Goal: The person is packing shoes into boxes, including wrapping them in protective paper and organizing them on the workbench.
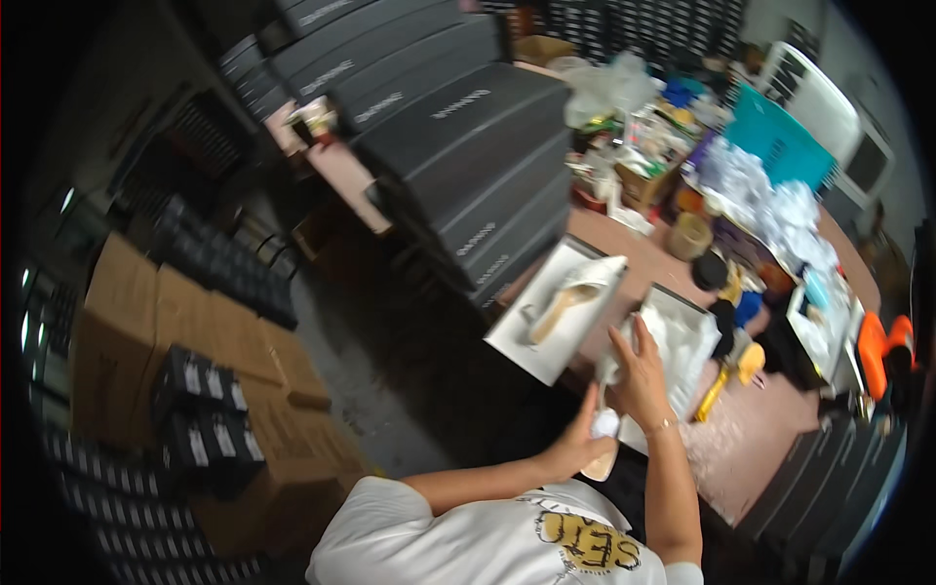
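Note:
My left hand (577, 447) is closed around a pale shoe (599, 466), held close to my shirt; a white wad shows at the shoe's opening. Just above and to the right, my right hand (643, 382) has its thumb and fingers apart, over the edge of an open shoe box (688, 363) lined with white tissue paper. Whether its fingertips touch the shoe or the paper is blurred. Left of that box, a second shoe (565, 304), white with a tan insole, lies in a shallow white box lid (522, 336).
Dark shoe boxes (468, 146) are stacked high beyond the lid. A yellow-handled brush (726, 378) lies on the worn pink tabletop (741, 458). Plastic bags, a teal bin (780, 136) and orange-handled scissors-like objects (871, 356) crowd the right. Brown cartons (185, 322) stand at left.

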Demonstrator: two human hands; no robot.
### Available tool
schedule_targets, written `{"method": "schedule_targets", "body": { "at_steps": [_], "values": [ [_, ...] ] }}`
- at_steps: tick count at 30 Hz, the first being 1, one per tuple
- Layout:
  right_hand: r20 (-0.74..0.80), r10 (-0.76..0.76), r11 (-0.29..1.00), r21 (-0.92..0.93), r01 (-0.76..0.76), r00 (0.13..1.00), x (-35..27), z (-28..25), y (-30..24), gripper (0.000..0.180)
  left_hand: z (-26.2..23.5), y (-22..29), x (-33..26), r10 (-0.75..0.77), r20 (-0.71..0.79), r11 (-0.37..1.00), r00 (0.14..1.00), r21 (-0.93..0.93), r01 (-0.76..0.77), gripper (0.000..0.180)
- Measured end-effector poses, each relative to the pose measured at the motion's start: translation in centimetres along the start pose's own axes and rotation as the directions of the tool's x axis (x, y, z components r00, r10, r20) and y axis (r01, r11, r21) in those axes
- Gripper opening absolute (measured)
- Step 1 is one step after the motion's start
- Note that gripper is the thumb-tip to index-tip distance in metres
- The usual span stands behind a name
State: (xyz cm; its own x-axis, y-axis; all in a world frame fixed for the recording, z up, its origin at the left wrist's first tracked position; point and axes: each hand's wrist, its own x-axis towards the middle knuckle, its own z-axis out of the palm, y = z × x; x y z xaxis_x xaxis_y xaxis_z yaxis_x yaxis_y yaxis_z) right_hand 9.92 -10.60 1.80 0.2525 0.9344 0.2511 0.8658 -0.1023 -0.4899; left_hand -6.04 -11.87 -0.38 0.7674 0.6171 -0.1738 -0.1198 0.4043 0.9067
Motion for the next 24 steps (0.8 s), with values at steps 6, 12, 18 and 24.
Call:
{"method": "schedule_targets", "body": {
  "at_steps": [6, 12, 18, 24],
  "values": [
    [-0.053, 0.04, 0.995, -0.091, -0.045, 0.998, 0.4, 2.3, 1.0, 0.061, 0.5, -0.9, 0.1, 0.009, 0.026, 0.995, 1.0, 0.097, -0.012, 0.094],
    [-0.088, 0.144, 0.99, 0.017, -0.143, 0.986, 1.2, 2.9, 2.0, 0.068, 0.9, -1.7, 0.6, 0.0, -0.009, 0.999, 1.0, 0.035, 0.0, 0.096],
    [0.049, 0.154, 0.903, 0.398, -0.161, 0.987, -1.2, -5.6, -1.6, 0.059, -2.2, 2.1, 3.4, -0.062, -0.125, 0.92, 0.99, -0.392, 0.008, 0.078],
    [0.011, 0.1, 0.857, 0.508, -0.092, 0.995, -4.6, -1.7, -3.9, 0.034, -1.7, 2.4, 2.9, -0.002, -0.032, 0.948, 0.999, -0.317, -0.008, 0.065]
  ]
}}
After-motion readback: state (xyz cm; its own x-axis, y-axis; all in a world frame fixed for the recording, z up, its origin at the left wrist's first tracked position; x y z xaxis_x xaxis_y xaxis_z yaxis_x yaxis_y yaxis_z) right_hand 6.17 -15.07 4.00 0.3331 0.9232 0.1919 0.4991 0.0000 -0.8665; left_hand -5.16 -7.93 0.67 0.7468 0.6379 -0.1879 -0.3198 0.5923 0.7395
